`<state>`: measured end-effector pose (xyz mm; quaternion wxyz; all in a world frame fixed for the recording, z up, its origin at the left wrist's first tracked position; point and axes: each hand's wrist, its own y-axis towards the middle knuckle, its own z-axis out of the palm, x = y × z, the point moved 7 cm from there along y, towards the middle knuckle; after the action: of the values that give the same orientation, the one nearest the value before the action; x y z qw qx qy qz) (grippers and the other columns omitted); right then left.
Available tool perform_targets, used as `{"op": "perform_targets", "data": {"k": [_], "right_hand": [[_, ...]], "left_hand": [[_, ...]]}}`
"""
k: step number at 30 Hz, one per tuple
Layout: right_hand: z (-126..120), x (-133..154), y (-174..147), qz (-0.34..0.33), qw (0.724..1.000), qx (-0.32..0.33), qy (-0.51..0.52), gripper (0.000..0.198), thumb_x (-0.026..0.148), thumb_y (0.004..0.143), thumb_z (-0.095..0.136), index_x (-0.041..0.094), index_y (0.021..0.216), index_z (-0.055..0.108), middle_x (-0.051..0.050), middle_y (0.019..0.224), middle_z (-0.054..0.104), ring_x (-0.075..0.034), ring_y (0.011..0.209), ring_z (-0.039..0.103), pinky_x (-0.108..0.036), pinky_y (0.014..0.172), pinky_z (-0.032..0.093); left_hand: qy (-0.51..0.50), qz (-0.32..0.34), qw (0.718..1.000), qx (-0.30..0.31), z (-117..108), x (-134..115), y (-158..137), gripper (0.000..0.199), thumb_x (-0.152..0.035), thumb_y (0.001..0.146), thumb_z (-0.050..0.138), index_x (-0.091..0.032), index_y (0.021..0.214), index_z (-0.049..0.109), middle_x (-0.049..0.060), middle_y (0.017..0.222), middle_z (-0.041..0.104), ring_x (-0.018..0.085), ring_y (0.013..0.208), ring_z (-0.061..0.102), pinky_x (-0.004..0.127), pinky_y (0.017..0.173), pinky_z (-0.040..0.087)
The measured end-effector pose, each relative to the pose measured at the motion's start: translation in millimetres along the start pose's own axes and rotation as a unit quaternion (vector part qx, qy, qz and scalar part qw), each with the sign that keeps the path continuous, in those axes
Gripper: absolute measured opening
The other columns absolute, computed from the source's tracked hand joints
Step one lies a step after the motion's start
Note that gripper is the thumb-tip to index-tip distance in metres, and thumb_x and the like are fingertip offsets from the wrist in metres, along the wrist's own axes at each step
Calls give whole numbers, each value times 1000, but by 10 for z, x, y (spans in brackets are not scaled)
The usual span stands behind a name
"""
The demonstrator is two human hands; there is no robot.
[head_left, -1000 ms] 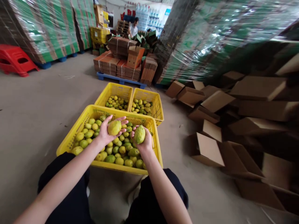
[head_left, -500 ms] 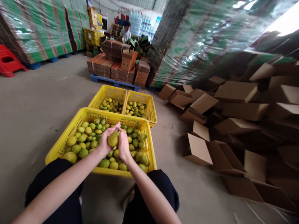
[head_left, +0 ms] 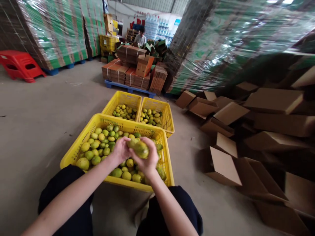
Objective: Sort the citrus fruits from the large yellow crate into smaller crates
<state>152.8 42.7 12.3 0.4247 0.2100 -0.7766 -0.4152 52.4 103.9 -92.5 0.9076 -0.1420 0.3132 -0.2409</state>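
Observation:
Over the large yellow crate (head_left: 65, 160), my right hand (head_left: 150, 163) is closed round a green-yellow lemon (head_left: 141, 149). My left hand (head_left: 121, 150) meets it from the other side, its fingers curled on a second lemon (head_left: 132, 143) that sits against the first. Part of that second fruit is hidden by the fingers. Below both hands the crate holds many loose lemons (head_left: 95, 144), some yellow and some green. The crate stands between my knees and the smaller crates.
Two smaller yellow crates (head_left: 169, 123) with lemons adjoin the far side. Open cardboard boxes (head_left: 223, 167) lie heaped at right. Flattened cartons (head_left: 115, 72) rest on a blue pallet (head_left: 130, 89), with a person (head_left: 140, 39) behind. A red stool (head_left: 23, 65) stands left near wrapped stacks (head_left: 61, 32).
My hands were cupped together round one lemon; now they have turned and moved slightly right, and two lemons show between them. The whole view has shifted, bringing more of the red stool in.

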Motion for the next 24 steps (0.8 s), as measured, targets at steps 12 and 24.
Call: {"op": "perform_targets", "data": {"k": [12, 24], "right_hand": [[-129, -520, 52, 230, 966, 39, 109, 47, 37, 73, 82, 26, 115, 64, -8, 122, 63, -27, 118, 59, -47, 103, 49], [76, -721, -67, 357, 911, 0, 207, 53, 35, 63, 87, 26, 102, 53, -3, 102, 64, -22, 99, 63, -38, 88, 53]], "left_hand": [[440, 372, 814, 79, 457, -818, -498, 37, -15, 64, 85, -23, 99, 76, 10, 112, 69, 28, 115, 60, 40, 112, 38], [386, 325, 861, 61, 395, -833, -483, 53, -9, 55, 87, -24, 105, 78, 8, 112, 60, 26, 106, 58, 25, 76, 55]]}}
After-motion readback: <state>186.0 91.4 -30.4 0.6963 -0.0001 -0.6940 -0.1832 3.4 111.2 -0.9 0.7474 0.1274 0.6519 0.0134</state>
